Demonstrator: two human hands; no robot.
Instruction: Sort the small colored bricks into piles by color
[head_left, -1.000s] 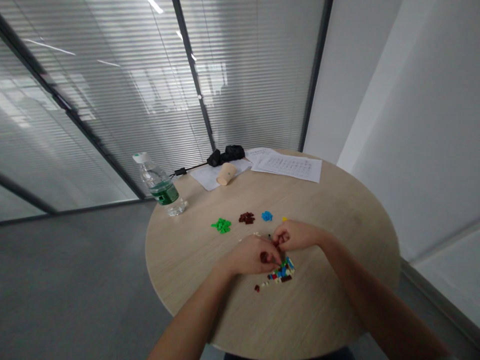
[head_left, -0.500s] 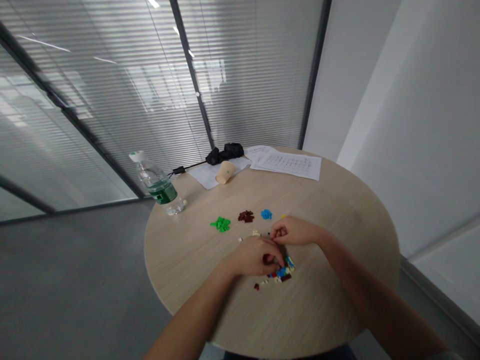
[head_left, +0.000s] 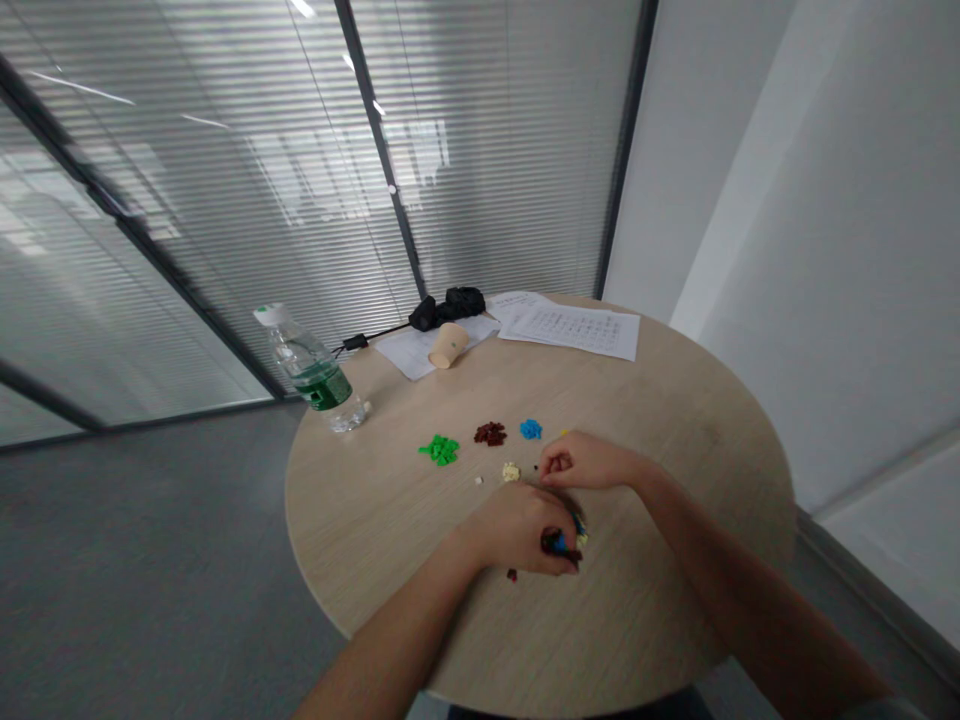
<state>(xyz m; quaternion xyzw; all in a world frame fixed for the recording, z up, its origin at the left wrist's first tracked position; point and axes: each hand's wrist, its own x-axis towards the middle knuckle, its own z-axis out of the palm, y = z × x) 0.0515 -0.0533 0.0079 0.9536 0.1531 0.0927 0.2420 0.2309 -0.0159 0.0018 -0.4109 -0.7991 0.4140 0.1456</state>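
Observation:
My left hand (head_left: 517, 525) is curved down over a mixed pile of small toy bricks (head_left: 580, 538), touching it. Its thumb and fingers come together by a dark brown brick at the pile's near edge; what lies between the tips is unclear. Part of the pile is covered by this hand, though blue shows through the finger gap. Just beyond, my right hand (head_left: 589, 460) rests with fingers curled and tips pressed together; anything in them is hidden. A cream brick pile (head_left: 511, 472) lies beyond the left hand, and a small dark red piece (head_left: 512, 575) on its near side.
Green bricks (head_left: 441, 450), brown bricks (head_left: 490, 434) and blue bricks (head_left: 531, 429) form separate heaps on the round table (head_left: 360, 540). A water bottle (head_left: 322, 385) stands at the left edge. Farther back are a paper cup (head_left: 448, 346) on its side, printed sheets (head_left: 577, 328) and a black folded object (head_left: 461, 303).
My left hand has moved nearer to me and slightly right, lowering its fingers onto the mixed pile and uncovering more of the cream bricks. My right hand has barely moved.

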